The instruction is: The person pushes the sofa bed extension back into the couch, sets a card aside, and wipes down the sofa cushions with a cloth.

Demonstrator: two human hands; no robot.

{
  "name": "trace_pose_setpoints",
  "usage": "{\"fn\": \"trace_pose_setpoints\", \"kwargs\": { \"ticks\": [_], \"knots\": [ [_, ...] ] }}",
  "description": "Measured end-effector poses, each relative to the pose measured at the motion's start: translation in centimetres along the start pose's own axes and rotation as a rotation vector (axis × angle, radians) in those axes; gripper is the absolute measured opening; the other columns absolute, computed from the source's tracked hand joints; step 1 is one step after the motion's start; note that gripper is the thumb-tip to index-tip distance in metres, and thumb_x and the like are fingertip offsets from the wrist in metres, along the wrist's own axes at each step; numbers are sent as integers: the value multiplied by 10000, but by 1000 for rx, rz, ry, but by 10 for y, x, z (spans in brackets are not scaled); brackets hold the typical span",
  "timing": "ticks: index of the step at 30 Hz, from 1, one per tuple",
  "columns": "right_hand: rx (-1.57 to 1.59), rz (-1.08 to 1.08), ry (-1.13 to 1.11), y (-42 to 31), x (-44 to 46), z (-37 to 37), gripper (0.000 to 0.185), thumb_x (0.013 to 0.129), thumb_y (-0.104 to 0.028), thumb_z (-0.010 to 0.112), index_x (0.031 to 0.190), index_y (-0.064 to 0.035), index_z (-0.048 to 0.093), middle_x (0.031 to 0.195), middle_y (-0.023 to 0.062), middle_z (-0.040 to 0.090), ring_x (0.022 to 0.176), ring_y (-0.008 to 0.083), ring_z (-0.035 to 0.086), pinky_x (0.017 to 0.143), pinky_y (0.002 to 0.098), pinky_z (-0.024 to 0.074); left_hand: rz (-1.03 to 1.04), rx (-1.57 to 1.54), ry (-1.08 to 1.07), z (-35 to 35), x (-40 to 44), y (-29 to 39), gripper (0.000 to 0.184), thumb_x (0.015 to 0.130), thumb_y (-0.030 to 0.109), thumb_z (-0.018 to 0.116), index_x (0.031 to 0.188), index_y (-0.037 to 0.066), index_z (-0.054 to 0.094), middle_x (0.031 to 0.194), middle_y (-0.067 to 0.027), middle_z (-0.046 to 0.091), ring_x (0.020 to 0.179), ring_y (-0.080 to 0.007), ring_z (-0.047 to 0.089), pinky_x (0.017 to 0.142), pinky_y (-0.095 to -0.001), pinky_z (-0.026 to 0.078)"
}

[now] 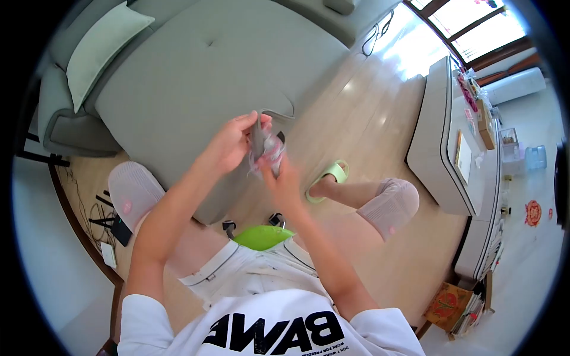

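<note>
My left hand [230, 143] is closed, with thumb and fingers pinching a grey strap-like piece [257, 137]. A thin grey loop [286, 107] curves out beyond it against the sofa's edge; whether the two are joined I cannot tell. My right hand [284, 185], slightly blurred, is wrapped round a crumpled pink-and-white cloth [273, 151] pressed against the strap. A small dark patch shows beside the cloth. Both hands are in front of the wide grey sofa seat [196, 71], above my parted knees.
A light green slipper [330, 178] is on my right foot. Below me is a bright green seat [261, 237]. A white pillow [107, 53] leans on the sofa. On the right stands a long cabinet [439, 148] with items on top. Cables and a black device [121, 231] lie at left.
</note>
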State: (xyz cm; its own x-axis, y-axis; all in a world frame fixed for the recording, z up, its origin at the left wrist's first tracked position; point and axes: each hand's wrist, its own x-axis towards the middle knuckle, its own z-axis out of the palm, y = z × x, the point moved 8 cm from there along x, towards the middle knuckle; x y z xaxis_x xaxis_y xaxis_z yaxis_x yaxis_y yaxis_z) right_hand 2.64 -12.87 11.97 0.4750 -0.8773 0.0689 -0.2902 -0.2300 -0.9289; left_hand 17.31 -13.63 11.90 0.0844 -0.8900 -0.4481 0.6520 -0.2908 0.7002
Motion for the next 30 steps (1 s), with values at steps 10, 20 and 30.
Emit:
{"fn": "trace_pose_setpoints", "kwargs": {
  "ticks": [10, 20, 30],
  "knots": [
    [546, 488, 202, 99, -28, -50, 345, 1059, -339, 503, 1182, -32, 599, 1065, 112, 693, 914, 265, 675, 807, 382, 540, 37, 91, -165, 17, -12, 11, 329, 1060, 345, 506, 1048, 34, 615, 890, -53, 667, 794, -154, 658, 756, -306, 548],
    [1037, 866, -235, 181, 124, -5, 324, 1078, -308, 396, 1097, -27, 555, 942, 164, 643, 797, 309, 660, 752, 551, 575, -40, 635, -446, 58, -52, -112, 274, 1061, 232, 491, 898, 22, 554, 757, -46, 642, 671, -108, 583, 640, -294, 488],
    [741, 894, -52, 149, 53, -30, 207, 1015, -251, 591, 1021, -44, 604, 770, 47, 624, 575, 187, 602, 545, 385, 568, -142, 716, -543, 49, -39, -140, 249, 1032, 209, 530, 933, -6, 609, 786, -62, 669, 732, -119, 622, 694, -303, 513]
  ]
}}
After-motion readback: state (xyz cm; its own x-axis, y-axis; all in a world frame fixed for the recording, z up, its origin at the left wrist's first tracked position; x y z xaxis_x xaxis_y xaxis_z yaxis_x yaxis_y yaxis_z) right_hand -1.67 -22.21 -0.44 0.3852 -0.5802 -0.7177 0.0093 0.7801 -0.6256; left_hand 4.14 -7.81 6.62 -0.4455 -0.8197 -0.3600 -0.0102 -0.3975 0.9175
